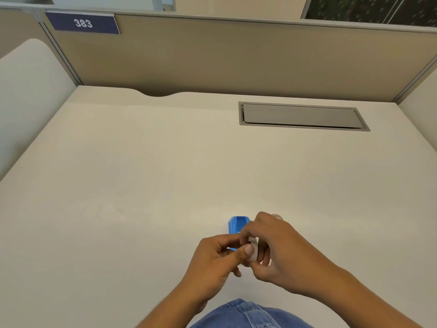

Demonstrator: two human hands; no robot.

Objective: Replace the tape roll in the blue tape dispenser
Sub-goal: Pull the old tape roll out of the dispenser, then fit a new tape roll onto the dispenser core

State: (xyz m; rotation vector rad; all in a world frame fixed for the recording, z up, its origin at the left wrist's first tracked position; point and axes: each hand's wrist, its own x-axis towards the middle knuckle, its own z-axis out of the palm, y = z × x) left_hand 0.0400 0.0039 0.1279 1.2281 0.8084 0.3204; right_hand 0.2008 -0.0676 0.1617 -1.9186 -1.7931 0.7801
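- Surface [142, 185]: wide, pale, bare apart from a grey cable hatch [302, 116] set flush at the far right. A beige partition stands behind it, bearing a blue plate marked 383 [82, 22].
- Person seated at the near edge, denim lap just visible; both forearms reach in from below and meet low, right of centre.
- Right hand [279, 247]: arched over the work, fingers curled down and in, closed round the roll from the far and right side.
- Left hand [212, 254]: thumb and forefinger pinched on the near left face of the roll; the other fingers are folded under.
- Dispenser [237, 224]: small, blue, lying on the surface just beyond the hands, open top showing. Its near end is hidden behind the knuckles, so I cannot tell whether it is touched. Judged light, hard, glossy plastic, likely to skid if pushed; best steadied by its flat sides.
- Roll [253, 250]: small whitish ring held between both hands, only a sliver showing between the left thumb and the right fingers. Judged very light, with a stiff core, slick faces and a sticky free end; best gripped by rim and core, keeping off the adhesive side.
- Something pale and rounded [276, 216] peeps past the right knuckles; too hidden to name.
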